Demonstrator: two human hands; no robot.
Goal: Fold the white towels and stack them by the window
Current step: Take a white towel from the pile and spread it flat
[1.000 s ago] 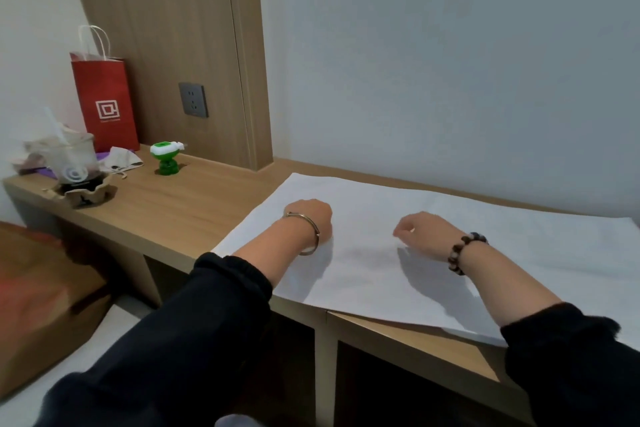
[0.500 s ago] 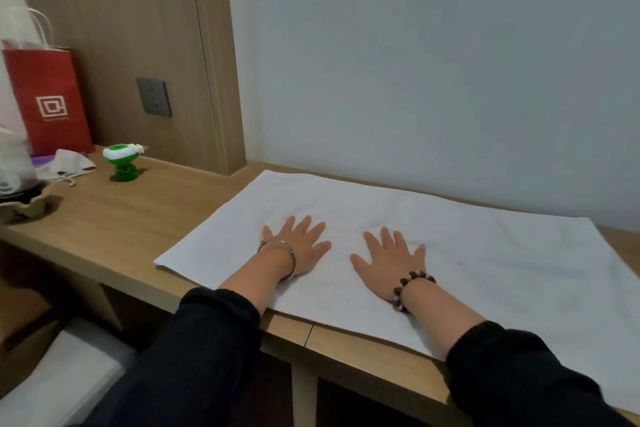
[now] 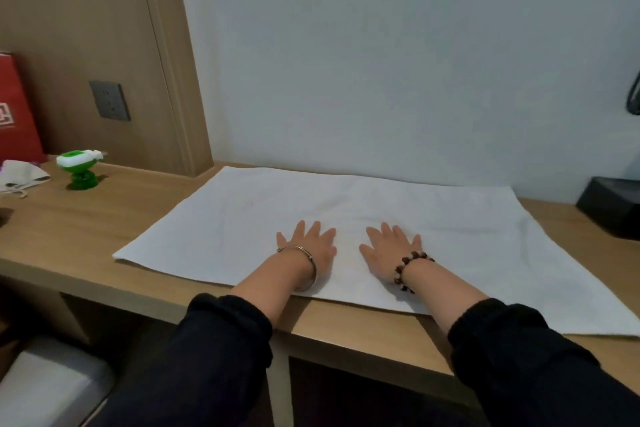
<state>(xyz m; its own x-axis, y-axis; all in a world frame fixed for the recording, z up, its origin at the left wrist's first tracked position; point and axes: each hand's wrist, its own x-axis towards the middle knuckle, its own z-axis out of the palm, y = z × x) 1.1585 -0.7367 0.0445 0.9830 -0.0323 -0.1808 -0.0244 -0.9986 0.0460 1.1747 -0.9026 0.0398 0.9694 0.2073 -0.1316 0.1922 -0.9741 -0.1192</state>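
A white towel (image 3: 450, 236) lies spread flat on the wooden desk (image 3: 86, 236), reaching from the wall to the front edge. My left hand (image 3: 310, 244), with a metal bangle on the wrist, rests palm down on the towel near its front middle, fingers spread. My right hand (image 3: 391, 248), with a bead bracelet on the wrist, lies flat beside it, fingers also spread. The two hands are a small gap apart. Neither hand holds anything.
At the desk's left stand a green and white gadget (image 3: 80, 166), a white cloth mask (image 3: 20, 175) and a red paper bag (image 3: 15, 114). A black box (image 3: 611, 208) sits at the right by the wall. A wall socket (image 3: 110, 100) is on the wood panel.
A second ago both hands were curled on the towel; they opened flat with spread fingers. Since half a second ago they have stayed flat while my view turned right.
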